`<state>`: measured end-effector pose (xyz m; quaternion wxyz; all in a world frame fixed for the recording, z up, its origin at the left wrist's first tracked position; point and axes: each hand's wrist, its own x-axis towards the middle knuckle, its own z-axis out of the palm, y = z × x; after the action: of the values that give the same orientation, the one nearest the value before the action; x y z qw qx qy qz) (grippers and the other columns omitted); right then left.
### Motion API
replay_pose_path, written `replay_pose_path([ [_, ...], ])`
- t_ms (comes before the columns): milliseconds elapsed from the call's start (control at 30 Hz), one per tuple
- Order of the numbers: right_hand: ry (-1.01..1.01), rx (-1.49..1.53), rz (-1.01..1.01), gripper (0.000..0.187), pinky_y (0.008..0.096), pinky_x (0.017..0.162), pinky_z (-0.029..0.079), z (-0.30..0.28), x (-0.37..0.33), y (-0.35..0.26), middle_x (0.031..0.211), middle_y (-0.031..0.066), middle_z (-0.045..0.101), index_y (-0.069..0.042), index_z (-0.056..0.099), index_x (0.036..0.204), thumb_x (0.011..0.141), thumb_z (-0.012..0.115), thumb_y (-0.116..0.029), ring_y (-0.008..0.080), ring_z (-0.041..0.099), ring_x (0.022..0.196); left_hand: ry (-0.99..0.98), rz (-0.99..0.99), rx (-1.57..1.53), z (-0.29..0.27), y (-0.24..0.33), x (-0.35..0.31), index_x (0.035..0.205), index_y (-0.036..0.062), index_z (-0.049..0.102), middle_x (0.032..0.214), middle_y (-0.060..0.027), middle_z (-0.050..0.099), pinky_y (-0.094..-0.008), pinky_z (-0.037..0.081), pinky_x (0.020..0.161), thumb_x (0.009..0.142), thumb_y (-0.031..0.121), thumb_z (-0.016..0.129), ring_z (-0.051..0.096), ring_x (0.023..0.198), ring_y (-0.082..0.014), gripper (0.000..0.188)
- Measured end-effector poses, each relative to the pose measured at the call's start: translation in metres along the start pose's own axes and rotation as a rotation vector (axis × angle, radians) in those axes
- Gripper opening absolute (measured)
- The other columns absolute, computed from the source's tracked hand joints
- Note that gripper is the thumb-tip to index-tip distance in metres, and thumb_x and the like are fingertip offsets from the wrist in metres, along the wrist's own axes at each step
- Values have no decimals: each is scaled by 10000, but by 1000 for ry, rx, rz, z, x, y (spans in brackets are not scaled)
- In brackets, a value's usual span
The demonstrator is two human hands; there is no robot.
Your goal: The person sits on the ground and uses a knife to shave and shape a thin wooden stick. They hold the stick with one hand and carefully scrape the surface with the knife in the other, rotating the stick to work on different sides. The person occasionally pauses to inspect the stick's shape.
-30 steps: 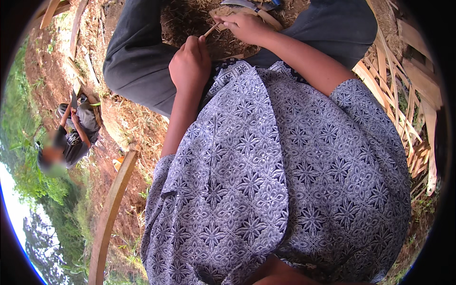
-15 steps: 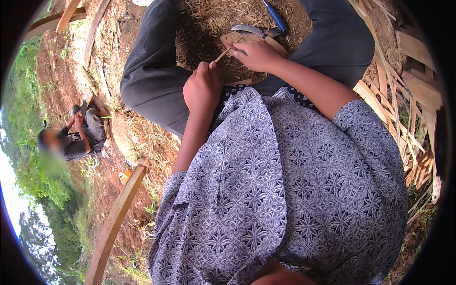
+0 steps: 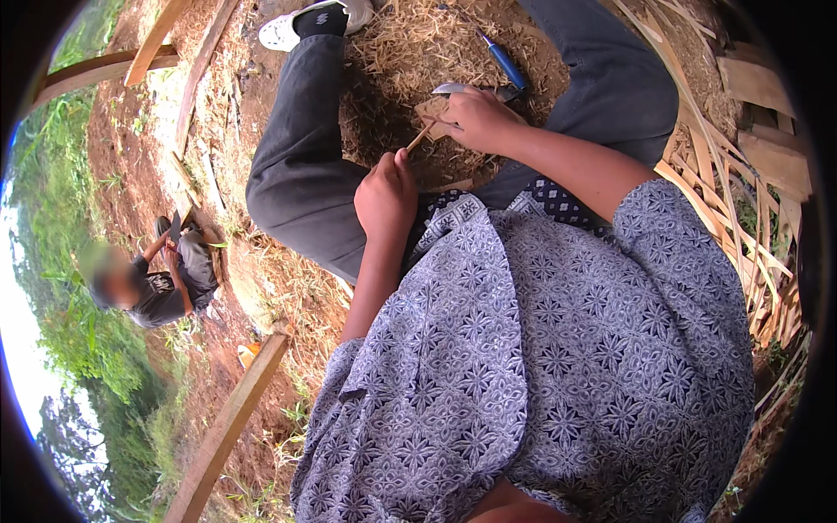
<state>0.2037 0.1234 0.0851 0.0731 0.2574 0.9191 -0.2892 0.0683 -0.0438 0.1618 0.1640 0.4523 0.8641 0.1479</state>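
Observation:
My left hand [image 3: 386, 193] is closed around a thin wooden stick [image 3: 421, 136], which points up and right from the fist. My right hand [image 3: 482, 122] lies just beyond the stick's far end, its fingers curled over the handle of a knife [image 3: 449, 88]. Only the knife's curved blade shows past the knuckles; the grip is mostly hidden. Beneath that hand is a flat, pale wooden block [image 3: 429, 107] on the ground. A tool with a blue handle [image 3: 506, 66] rests a little farther off, between my legs.
Wood shavings [image 3: 410, 44] cover the soil between my legs. Long split strips [image 3: 711, 174] and planks pile up on the right. At the left a person [image 3: 166, 279] sits holding a dark blade, and a wooden beam [image 3: 231, 427] slants across the near ground.
My right hand has left the stick's end and moved onto the knife, which lay uncovered before. The left hand still holds the stick. The whole view has shifted, bringing a white shoe into sight.

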Motion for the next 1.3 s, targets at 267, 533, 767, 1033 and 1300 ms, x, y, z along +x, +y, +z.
replay_pose_path([
  [267,58,401,-54,389,437,982,470,37,2,0,1099,228,636,-227,641,1330,950,560,-205,371,602,1098,-12,-7,-14,0,-2,-2,799,34,619,694,-206,619,-498,460,577,1034,323,474,620,670,-423,399],
  [533,-108,577,192,448,379,1111,382,38,7,-16,1392,209,557,-173,546,1421,1032,421,-356,338,540,1281,38,13,-9,3,-3,-3,768,21,642,646,-215,600,-489,454,546,1030,321,484,613,622,-422,429],
  [767,-30,934,63,498,356,1142,347,58,9,-25,1445,120,541,-109,491,1454,1049,347,-360,260,494,1352,38,-21,10,4,-5,0,727,27,648,629,-218,594,-488,447,528,1026,325,494,607,595,-418,449],
  [1033,-45,737,153,485,384,1106,397,39,3,-17,1414,143,555,-126,502,1446,1013,325,-253,313,537,1289,55,-44,68,10,-8,1,710,61,660,645,-184,635,-486,474,532,1005,361,531,629,587,-383,440],
  [1300,-34,624,289,484,452,1002,477,29,-1,-28,1230,198,649,-184,531,1427,996,354,-317,378,620,1127,20,52,-47,-2,-3,-6,847,36,520,721,-201,632,-509,464,590,1002,239,454,624,687,-429,264],
])
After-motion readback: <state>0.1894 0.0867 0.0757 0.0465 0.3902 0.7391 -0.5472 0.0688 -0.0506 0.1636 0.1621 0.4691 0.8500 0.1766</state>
